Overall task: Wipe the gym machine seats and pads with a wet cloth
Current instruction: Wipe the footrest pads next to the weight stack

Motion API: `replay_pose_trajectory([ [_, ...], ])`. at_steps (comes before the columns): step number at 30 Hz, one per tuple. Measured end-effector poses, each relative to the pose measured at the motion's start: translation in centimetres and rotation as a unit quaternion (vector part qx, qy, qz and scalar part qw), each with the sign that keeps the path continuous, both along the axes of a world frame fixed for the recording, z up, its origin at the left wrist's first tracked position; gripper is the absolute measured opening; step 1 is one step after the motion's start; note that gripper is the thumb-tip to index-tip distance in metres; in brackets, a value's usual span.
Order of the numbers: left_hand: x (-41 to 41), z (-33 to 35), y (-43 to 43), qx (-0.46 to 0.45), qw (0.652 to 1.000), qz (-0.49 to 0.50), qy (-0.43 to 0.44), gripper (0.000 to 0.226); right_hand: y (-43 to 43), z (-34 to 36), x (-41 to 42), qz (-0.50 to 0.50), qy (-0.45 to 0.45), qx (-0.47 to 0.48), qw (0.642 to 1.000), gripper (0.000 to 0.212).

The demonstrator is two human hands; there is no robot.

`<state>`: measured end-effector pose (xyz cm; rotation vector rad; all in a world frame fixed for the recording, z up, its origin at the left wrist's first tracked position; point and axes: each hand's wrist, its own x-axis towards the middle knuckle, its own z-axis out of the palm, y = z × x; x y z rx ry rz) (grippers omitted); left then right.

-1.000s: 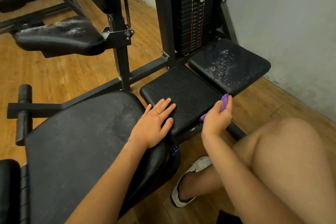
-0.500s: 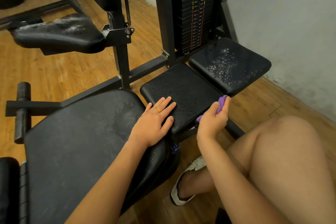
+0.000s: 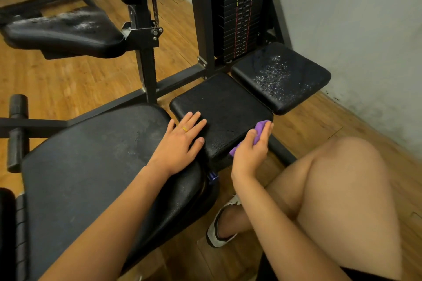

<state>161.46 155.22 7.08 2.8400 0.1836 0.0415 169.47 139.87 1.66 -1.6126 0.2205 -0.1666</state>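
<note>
**Right grip and cloth at the side edge of the middle pad; far pad beaded with droplets**

The right grip [image 3: 250, 150] grasps a bunched purple cloth [image 3: 260, 129], fingers curled round it. The cloth is pressed against the right-hand side edge of the middle pad [image 3: 223, 107], near its far right corner. The left grip [image 3: 180, 143] is released. It lies flat with fingers spread, palm on the front of the large seat [image 3: 91, 166] and fingertips on the near corner of the middle pad. A gold ring [image 3: 185, 129] shows on one finger.

Governing relation: the middle pad's top lies to the left of the cloth and slightly above it. The pad looks close to square, so no long axis can be stated firmly. Seat, middle pad and far pad [image 3: 280, 77] run in a row from lower left to upper right. The far pad, just beyond the cloth, carries glistening droplets and, in my judgement, is unwiped. The right grip is the nearer to it.

Writing: the weight stack [image 3: 239, 11] bears small plate labels flanked by yellow and red marks. None is legible. No brand is visible.
</note>
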Motion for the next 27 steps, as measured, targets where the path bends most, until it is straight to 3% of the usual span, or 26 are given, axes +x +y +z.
replay_pose_trajectory([
  [5, -4.6, -0.7, 1.8, 0.003, 0.998, 0.059, -0.013, 0.062, 0.9, 1.3, -0.3, -0.033, 0.015, 0.021, 0.999, 0.058],
  [10, -4.1, -1.0, 1.0, 0.034, 0.997, 0.068, 0.011, 0.066, 1.8, 0.5, -7.2, 0.044, 0.004, 0.016, 0.999, 0.054],
  [18, -4.9, -0.8, 0.7, 0.027, 0.997, 0.078, 0.010, 0.051, 1.0, 1.3, -3.4, 0.001, 0.035, 0.020, 0.999, 0.054],
  [23, -4.8, -0.7, 1.0, 0.024, 0.996, 0.086, -0.001, 0.051, 2.1, 1.2, -10.7, 0.091, 0.005, 0.020, 0.996, 0.054],
  [27, -4.7, -0.8, 0.8, 0.030, 0.996, 0.081, 0.001, 0.057, 1.6, 1.0, -10.0, 0.102, 0.016, 0.011, 0.995, 0.054],
])
